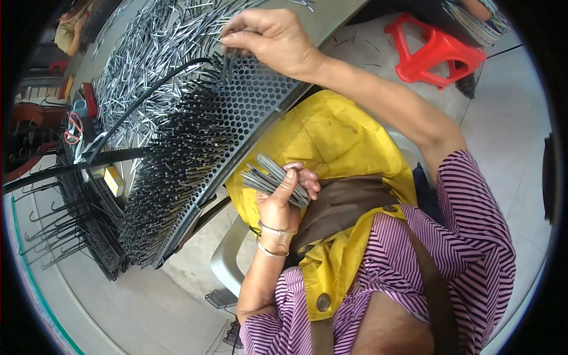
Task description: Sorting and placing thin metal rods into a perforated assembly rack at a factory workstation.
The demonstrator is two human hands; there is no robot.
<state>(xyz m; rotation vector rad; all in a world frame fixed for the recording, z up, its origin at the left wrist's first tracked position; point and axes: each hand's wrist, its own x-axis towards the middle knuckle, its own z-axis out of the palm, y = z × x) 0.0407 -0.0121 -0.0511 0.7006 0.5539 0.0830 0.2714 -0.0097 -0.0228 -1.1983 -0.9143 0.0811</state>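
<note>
My left hand point(279, 204) is closed around a bundle of thin grey metal rods point(266, 173), held above my lap. Over the far end of a perforated metal rack point(251, 97), my right hand point(275, 44) pinches with thumb and forefinger. A thin rod point(228, 65), somewhat blurred, points down from those fingertips toward the holes. Dense upright dark rods point(177, 154) fill the left and near part of the rack, while bare holes show along its right side.
A large pile of loose silvery rods point(154, 53) covers the table behind the rack. Black hooked wires point(53, 228), red-handled scissors point(73, 129) and a yellow box point(114, 181) are at left. A red stool point(435, 56) stands at far right. Another person point(70, 32) is at upper left.
</note>
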